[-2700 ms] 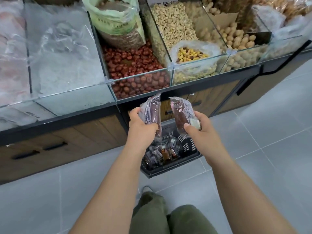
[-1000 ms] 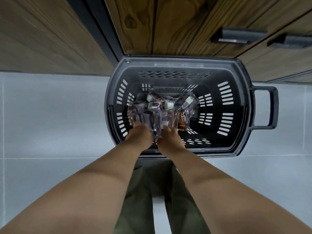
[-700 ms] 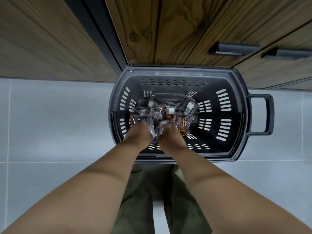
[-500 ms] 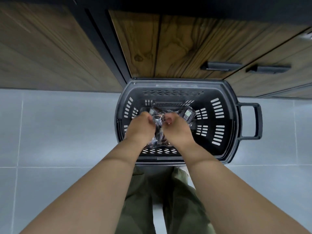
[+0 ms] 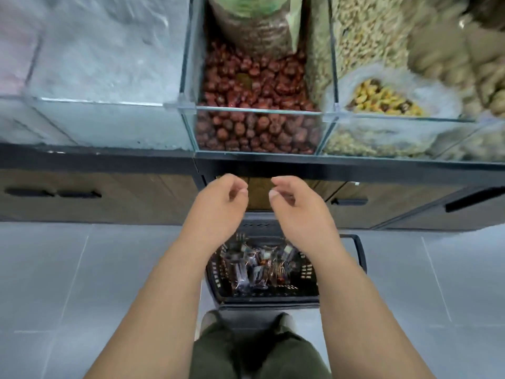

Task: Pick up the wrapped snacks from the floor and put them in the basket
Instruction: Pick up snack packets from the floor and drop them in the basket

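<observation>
A dark plastic basket [image 5: 269, 300] stands on the grey tiled floor against the cabinet, between my forearms. Several clear-wrapped snacks [image 5: 254, 269] with dark and reddish contents lie inside it. My left hand [image 5: 218, 203] and my right hand [image 5: 296, 205] hover side by side well above the basket, in front of the counter's black edge. Both hold nothing, with fingers loosely curled. My arms hide the basket's left and right rims. I see no wrapped snack on the floor.
Glass bins sit on the counter: red dates [image 5: 254, 105] in the middle, nuts [image 5: 382, 99] to the right, a frosted bin at left. Wooden cabinet doors with black handles [image 5: 52, 193] run below. My knees [image 5: 259, 351] are at the bottom.
My hands let go of the snacks inside the basket and rose up empty. The view lifted from the basket to the counter bins.
</observation>
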{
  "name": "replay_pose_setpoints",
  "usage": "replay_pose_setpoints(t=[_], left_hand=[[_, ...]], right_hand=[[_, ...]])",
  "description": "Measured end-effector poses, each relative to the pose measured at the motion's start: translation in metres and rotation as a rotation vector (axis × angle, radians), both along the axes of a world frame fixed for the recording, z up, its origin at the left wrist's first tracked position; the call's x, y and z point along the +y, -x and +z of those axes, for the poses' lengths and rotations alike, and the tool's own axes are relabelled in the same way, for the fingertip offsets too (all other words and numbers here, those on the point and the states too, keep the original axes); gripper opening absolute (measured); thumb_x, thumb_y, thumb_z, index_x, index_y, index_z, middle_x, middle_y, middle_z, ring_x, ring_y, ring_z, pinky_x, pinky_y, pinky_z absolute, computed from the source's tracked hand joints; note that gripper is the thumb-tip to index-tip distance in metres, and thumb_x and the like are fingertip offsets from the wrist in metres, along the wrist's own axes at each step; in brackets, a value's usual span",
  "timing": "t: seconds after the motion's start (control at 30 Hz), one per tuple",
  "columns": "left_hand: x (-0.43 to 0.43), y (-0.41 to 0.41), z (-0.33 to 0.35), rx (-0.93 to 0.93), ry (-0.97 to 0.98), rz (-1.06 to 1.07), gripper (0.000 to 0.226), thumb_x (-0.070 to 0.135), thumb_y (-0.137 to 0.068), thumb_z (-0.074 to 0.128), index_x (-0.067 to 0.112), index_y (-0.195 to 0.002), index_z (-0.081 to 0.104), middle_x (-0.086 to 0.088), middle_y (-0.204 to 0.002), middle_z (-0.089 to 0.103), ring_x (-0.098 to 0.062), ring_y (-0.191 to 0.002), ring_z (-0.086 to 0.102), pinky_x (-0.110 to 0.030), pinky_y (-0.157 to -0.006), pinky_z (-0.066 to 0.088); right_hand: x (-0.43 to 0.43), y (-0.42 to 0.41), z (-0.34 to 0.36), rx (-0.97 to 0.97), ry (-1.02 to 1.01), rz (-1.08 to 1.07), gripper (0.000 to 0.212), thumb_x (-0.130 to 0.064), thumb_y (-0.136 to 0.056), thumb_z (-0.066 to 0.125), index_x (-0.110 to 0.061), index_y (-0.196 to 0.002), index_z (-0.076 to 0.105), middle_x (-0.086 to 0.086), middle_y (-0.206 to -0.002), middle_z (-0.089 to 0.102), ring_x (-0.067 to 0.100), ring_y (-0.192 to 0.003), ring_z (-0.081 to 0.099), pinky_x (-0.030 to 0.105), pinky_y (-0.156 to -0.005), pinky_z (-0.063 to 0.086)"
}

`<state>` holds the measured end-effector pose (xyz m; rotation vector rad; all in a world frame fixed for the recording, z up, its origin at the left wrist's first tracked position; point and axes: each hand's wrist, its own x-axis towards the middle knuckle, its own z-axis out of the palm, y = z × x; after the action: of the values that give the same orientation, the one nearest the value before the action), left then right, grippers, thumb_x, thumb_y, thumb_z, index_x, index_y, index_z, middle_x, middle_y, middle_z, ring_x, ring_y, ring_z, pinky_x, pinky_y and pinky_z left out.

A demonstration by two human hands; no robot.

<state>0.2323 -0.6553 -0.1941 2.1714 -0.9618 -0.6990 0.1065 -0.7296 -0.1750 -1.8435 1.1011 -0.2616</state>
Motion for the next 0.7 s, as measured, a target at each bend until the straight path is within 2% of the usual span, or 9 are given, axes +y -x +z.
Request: replay_pose_setpoints(t=[0.07, 0.13, 0.33, 0.53, 0.63, 0.7], left_hand=[[0.007, 0.001, 0.034, 0.002, 0.047, 0.014, 0.009, 0.027, -0.096, 0.048, 0.028, -0.097, 0.057, 0.016, -0.088, 0.057, -0.002, -0.079, 0.052, -0.018, -0.064, 0.036], [0.013, 0.003, 0.063, -0.021, 0.099, 0.052, 0.010, 0.028, -0.096, 0.049, 0.029, -0.094, 0.058, 0.018, -0.085, 0.057, 0.002, -0.078, 0.052, -0.009, -0.064, 0.035], [0.026, 0.014, 0.141, -0.112, 0.216, 0.127, 0.012, 0.030, -0.096, 0.048, 0.029, -0.092, 0.059, 0.020, -0.084, 0.057, 0.005, -0.076, 0.050, -0.004, -0.062, 0.033], [0.044, 0.037, 0.195, -0.155, 0.274, 0.261, 0.014, 0.031, -0.095, 0.049, 0.025, -0.089, 0.060, 0.012, -0.085, 0.063, 0.003, -0.079, 0.055, -0.008, -0.065, 0.038], [0.054, 0.049, 0.210, -0.149, 0.250, 0.334, 0.015, 0.033, -0.095, 0.048, 0.028, -0.087, 0.059, 0.013, -0.089, 0.064, -0.001, -0.083, 0.057, -0.017, -0.068, 0.043], [0.060, 0.055, 0.217, -0.144, 0.233, 0.378, 0.016, 0.034, -0.095, 0.048, 0.027, -0.087, 0.059, 0.012, -0.089, 0.064, -0.001, -0.082, 0.057, -0.019, -0.066, 0.042]], right_hand=[[0.003, 0.004, 0.034, -0.053, 0.038, -0.002, 0.031, -0.030, -0.098, 0.047, -0.025, -0.128, 0.052, -0.014, -0.109, 0.056, -0.010, -0.089, 0.050, 0.007, -0.073, 0.037], [0.006, 0.008, 0.064, -0.097, 0.079, 0.004, 0.030, -0.031, -0.098, 0.047, -0.026, -0.126, 0.053, -0.015, -0.108, 0.057, -0.010, -0.090, 0.051, 0.007, -0.072, 0.038], [0.011, 0.014, 0.137, -0.233, 0.183, 0.062, 0.027, -0.031, -0.097, 0.048, -0.027, -0.123, 0.055, -0.012, -0.108, 0.060, -0.008, -0.087, 0.054, 0.007, -0.071, 0.040], [0.012, 0.031, 0.179, -0.303, 0.216, 0.173, 0.026, -0.029, -0.097, 0.048, -0.027, -0.121, 0.057, -0.011, -0.100, 0.060, -0.005, -0.081, 0.054, 0.008, -0.065, 0.039], [0.011, 0.039, 0.191, -0.297, 0.220, 0.246, 0.025, -0.027, -0.097, 0.048, -0.026, -0.120, 0.057, -0.012, -0.105, 0.060, -0.010, -0.086, 0.052, -0.002, -0.066, 0.038], [0.010, 0.042, 0.199, -0.290, 0.224, 0.295, 0.025, -0.027, -0.097, 0.048, -0.025, -0.121, 0.057, -0.010, -0.106, 0.060, -0.011, -0.088, 0.051, -0.005, -0.067, 0.035]])
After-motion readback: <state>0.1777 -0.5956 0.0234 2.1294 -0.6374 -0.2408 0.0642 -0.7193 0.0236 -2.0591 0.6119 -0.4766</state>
